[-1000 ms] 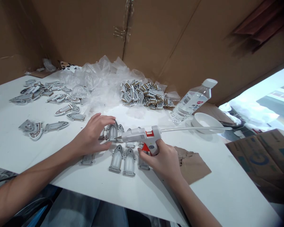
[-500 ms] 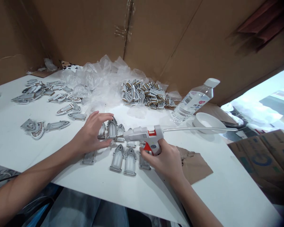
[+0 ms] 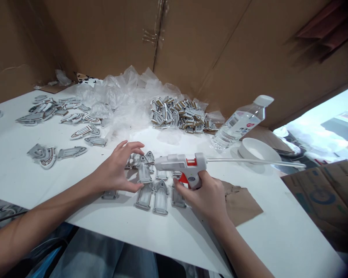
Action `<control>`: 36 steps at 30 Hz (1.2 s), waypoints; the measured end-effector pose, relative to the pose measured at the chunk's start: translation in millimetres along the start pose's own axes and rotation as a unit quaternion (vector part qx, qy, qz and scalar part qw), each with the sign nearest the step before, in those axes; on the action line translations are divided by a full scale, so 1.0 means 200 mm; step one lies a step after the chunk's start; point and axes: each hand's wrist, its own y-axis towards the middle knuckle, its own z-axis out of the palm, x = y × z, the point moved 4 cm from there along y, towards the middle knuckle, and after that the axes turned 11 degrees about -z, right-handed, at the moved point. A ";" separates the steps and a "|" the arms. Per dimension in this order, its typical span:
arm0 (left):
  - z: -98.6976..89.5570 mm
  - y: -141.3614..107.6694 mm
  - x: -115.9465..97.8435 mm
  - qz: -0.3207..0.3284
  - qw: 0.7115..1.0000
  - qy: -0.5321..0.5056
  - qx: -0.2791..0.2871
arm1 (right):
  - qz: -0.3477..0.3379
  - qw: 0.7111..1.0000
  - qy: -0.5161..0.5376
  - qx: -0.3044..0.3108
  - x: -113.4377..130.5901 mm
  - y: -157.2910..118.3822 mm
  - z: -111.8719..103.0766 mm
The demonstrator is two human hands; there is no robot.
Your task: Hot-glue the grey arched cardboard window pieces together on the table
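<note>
Closer to the person than before is one little window piece (image 3: 145, 173). From the glue gun (image 3: 176, 164), loose pieces (image 3: 43, 112) lie at 10 o'clock. The left hand (image 3: 120, 166) is half open, with the window piece between thumb and fingers at 9 o'clock. Some pieces (image 3: 161, 197) lie side by side at 7; a big heap (image 3: 181, 116) is at 12. I can't tell which are done. The right hand (image 3: 207, 193) curls snugly around the glue gun.
</note>
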 end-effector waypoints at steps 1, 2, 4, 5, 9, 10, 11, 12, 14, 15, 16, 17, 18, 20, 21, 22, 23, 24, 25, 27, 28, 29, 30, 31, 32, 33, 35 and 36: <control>0.00 0.00 0.00 -0.004 1.000 -0.013 0.007 | 0.000 1.000 -0.004 0.000 0.00 0.00 0.00; 0.01 0.00 0.00 -0.008 1.000 -0.024 0.012 | -0.002 1.000 -0.007 0.002 0.00 0.00 0.00; 0.01 0.00 0.01 -0.014 0.999 -0.040 0.014 | -0.007 1.000 -0.010 0.007 0.01 0.00 0.01; 0.01 0.00 0.01 -0.017 0.999 -0.044 0.012 | -0.011 1.000 -0.011 0.009 0.01 0.00 0.01; 0.00 0.00 0.02 -0.037 0.998 -0.060 0.008 | -0.011 1.000 -0.017 0.013 0.01 0.00 0.01; 0.00 0.00 0.02 -0.043 0.997 -0.064 0.009 | -0.007 1.000 -0.017 0.015 0.00 0.00 0.02; 0.00 0.00 0.02 -0.048 0.996 -0.069 0.010 | -0.002 1.000 -0.017 0.018 0.00 0.00 0.02; 0.00 0.00 0.02 -0.051 0.996 -0.072 0.010 | 0.002 1.000 -0.015 0.021 0.00 0.00 0.02; 0.00 0.00 0.02 -0.051 0.996 -0.070 0.009 | 0.010 0.999 -0.011 0.030 0.00 0.00 0.02; 0.00 0.00 0.02 -0.049 0.997 -0.066 0.008 | 0.012 0.999 -0.010 0.033 0.00 0.00 0.02; 0.00 0.00 0.02 -0.046 0.997 -0.061 0.006 | 0.014 0.999 -0.009 0.036 0.00 0.00 0.02; 0.00 0.00 0.02 -0.043 0.997 -0.057 0.005 | 0.015 0.999 -0.009 0.038 0.00 0.00 0.02; 0.00 0.00 0.02 -0.040 0.998 -0.055 0.004 | 0.016 0.999 -0.010 0.041 0.00 0.00 0.02; 0.00 0.00 0.02 -0.038 0.998 -0.054 0.003 | 0.018 0.999 -0.013 0.047 0.00 0.00 0.02; 0.00 0.00 0.02 -0.037 0.998 -0.053 0.003 | 0.019 0.999 -0.016 0.049 0.00 0.00 0.02; 0.00 0.00 0.02 -0.036 0.998 -0.052 0.001 | 0.020 0.998 -0.019 0.050 0.00 0.00 0.02; 0.00 0.00 0.02 -0.035 0.998 -0.050 0.000 | 0.020 0.998 -0.023 0.049 0.00 0.00 0.02; 0.00 0.00 0.01 -0.034 0.998 -0.049 -0.001 | 0.019 0.998 -0.025 0.048 0.00 0.00 0.02; 0.00 0.00 0.01 -0.034 0.998 -0.047 -0.001 | 0.018 0.998 -0.026 0.047 0.00 0.00 0.02; 0.00 0.00 0.01 -0.032 0.999 -0.043 -0.002 | 0.016 0.999 -0.024 0.043 0.00 0.00 0.02; 0.00 0.00 0.02 -0.031 0.999 -0.042 -0.002 | 0.015 0.999 -0.022 0.041 0.00 0.00 0.02; 0.00 0.00 0.02 -0.030 0.999 -0.041 -0.002 | 0.012 0.999 -0.021 0.036 0.00 0.00 0.02; 0.00 0.00 0.02 -0.029 0.999 -0.042 -0.002 | 0.010 0.999 -0.021 0.031 0.00 0.00 0.02; 0.00 0.00 0.02 -0.029 0.999 -0.043 -0.001 | 0.007 0.999 -0.022 0.026 0.00 0.00 0.02; 0.00 0.00 0.02 -0.029 0.999 -0.044 0.002 | 0.004 0.999 -0.023 0.022 0.00 0.00 0.02; 0.00 0.00 0.02 -0.030 0.999 -0.046 0.004 | 0.002 1.000 -0.024 0.018 0.00 0.00 0.02; 0.00 0.00 0.02 -0.034 0.998 -0.051 0.009 | 0.000 1.000 -0.025 0.012 0.00 0.00 0.02; 0.00 0.00 0.02 -0.036 0.998 -0.053 0.011 | 0.000 1.000 -0.023 0.011 0.00 0.00 0.02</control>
